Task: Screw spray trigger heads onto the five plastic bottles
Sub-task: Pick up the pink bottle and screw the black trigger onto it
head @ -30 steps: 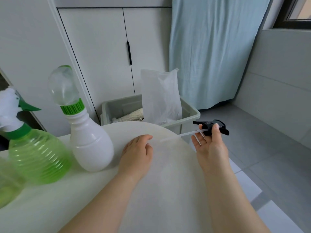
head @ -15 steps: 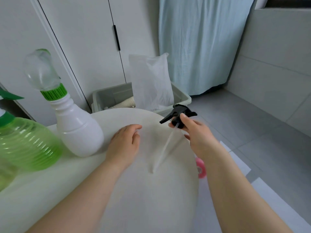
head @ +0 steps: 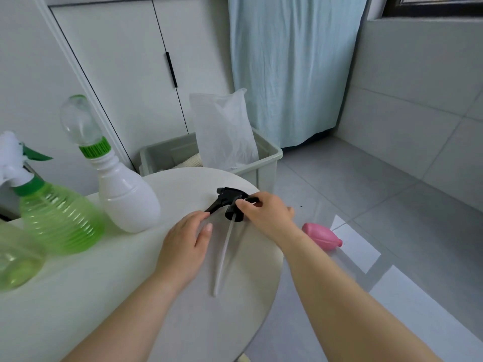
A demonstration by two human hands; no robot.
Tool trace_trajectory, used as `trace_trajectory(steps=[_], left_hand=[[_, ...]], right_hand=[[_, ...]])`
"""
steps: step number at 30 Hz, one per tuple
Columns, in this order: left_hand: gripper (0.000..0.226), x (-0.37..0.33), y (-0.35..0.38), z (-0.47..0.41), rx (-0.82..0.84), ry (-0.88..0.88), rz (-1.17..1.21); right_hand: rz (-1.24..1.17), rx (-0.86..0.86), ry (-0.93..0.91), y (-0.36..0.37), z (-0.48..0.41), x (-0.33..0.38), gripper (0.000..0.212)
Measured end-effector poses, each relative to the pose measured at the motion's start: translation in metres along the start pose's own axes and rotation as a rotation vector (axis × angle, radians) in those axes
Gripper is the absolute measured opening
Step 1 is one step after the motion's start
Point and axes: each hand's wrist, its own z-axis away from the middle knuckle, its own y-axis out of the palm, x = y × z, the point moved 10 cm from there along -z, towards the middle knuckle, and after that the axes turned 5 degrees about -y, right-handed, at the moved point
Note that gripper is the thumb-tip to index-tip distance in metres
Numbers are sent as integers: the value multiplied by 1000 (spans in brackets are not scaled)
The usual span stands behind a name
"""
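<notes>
Trigger head: one black spray trigger head (head: 230, 202) with a long clear tube (head: 224, 253), just above the round white surface (head: 183, 322), near its far edge.
Right hand: the right hand (head: 264, 214) is closed on the black head, fingers pinching its top and collar.
Left hand: the left hand (head: 187, 244) lies palm down on the surface, fingers loose, fingertips touching the black lever; it grips nothing.
Tube: it slants from the collar down toward the person, its end on or just above the surface.
Bottles on the surface: three. One white bottle (head: 125, 199) with a green ring and a clear round cap. One green ribbed bottle (head: 57, 220) with a white and green trigger already on. One pale green bottle (head: 15, 262), cut off at the left edge.
Bottle on the floor: one pink bottle (head: 322, 235), lying on its side on the grey tiles, with no head on it.
Bin: one grey bin (head: 266, 158) behind the surface. In it stands one white plastic bag (head: 224, 131), and something pale and ribbed I cannot name.
</notes>
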Motion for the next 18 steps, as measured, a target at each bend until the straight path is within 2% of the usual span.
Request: trace_trajectory(steps=[5, 11, 15, 18], left_hand=[[39, 8, -1, 6, 51, -43, -43], [37, 2, -20, 26, 67, -35, -9], [29, -33, -36, 46, 13, 56, 80], [23, -79, -29, 65, -18, 219, 138]], right_hand=[[152, -91, 10, -9, 7, -1, 38], [122, -114, 136, -36, 38, -15, 36], [90, -201, 199, -68, 71, -36, 32], [44, -249, 225, -87, 83, -67, 20]])
